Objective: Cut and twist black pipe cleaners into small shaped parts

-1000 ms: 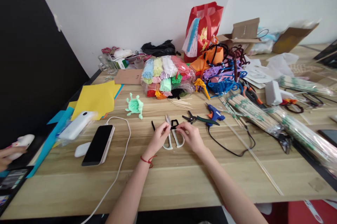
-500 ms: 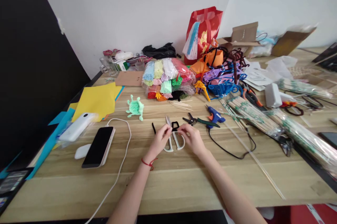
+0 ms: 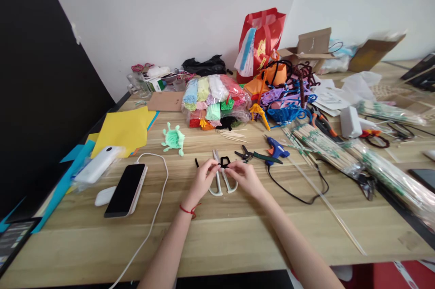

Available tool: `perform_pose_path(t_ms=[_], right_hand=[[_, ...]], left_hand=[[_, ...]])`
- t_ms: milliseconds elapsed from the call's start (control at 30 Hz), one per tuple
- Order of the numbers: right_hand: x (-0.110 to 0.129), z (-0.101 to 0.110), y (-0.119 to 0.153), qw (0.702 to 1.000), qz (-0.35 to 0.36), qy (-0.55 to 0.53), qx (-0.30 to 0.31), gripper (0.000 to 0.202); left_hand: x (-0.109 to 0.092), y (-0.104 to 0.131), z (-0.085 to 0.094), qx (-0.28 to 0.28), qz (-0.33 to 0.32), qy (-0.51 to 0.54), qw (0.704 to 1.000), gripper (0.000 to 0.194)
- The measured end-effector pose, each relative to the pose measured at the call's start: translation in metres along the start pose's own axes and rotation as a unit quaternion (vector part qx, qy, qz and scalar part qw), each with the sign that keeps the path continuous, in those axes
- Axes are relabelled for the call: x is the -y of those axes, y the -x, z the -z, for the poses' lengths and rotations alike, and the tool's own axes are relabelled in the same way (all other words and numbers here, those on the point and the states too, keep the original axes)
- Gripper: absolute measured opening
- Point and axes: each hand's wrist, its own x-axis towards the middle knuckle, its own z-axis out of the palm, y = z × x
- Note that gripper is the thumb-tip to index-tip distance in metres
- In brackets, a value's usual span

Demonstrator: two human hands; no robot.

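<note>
Between both hands is a black pipe cleaner (image 3: 224, 160) bent into a small angular loop. My left hand (image 3: 203, 177) pinches it at the left, and a straight black end sticks up beyond these fingers. At the right, my right hand (image 3: 247, 180) has thumb and fingertips closed on the same pipe cleaner. White-handled scissors (image 3: 219, 188) lie on the table just below the hands, blades pointing away and partly hidden. Close by on the right are dark green-handled cutters (image 3: 261, 156) and a blue glue gun (image 3: 277, 149). A mint-green pipe-cleaner figure (image 3: 173, 138) stands at the left.
Beyond the hands lie short wooden sticks (image 3: 231, 135) and bagged colourful pipe cleaners (image 3: 214, 98). A phone-like device (image 3: 125, 190) and white cable (image 3: 159, 212) are on the left. Wrapped stick bundles (image 3: 322, 147), pliers (image 3: 324, 124) and a red bag (image 3: 260, 44) occupy the right and back.
My fingertips have drawn slightly closer together on the black pipe cleaner, whose loop shows more clearly above them. The whole view has shifted a little; the other things stay put.
</note>
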Motion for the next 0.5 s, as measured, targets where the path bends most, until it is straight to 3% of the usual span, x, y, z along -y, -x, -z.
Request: perform_pose_path(t_ms=[200,400,500], right_hand=[[-0.0029,0.0003,-0.0023,0.995,-0.044,-0.094,-0.014,0.033],[-0.0019,-0.0005,-0.0035,0.994,0.002,-0.075,-0.085,0.028],[0.0005,-0.0045,-0.0036,0.987,0.008,-0.116,-0.114,0.024]], left_hand=[[-0.0028,-0.0016,0.0024,-0.005,-0.005,0.006,1.000,0.020],[-0.0037,0.0002,0.0012,0.023,0.004,-0.004,1.000,0.023],[-0.0044,0.0006,-0.0026,0.031,0.008,0.003,0.999,0.023]])
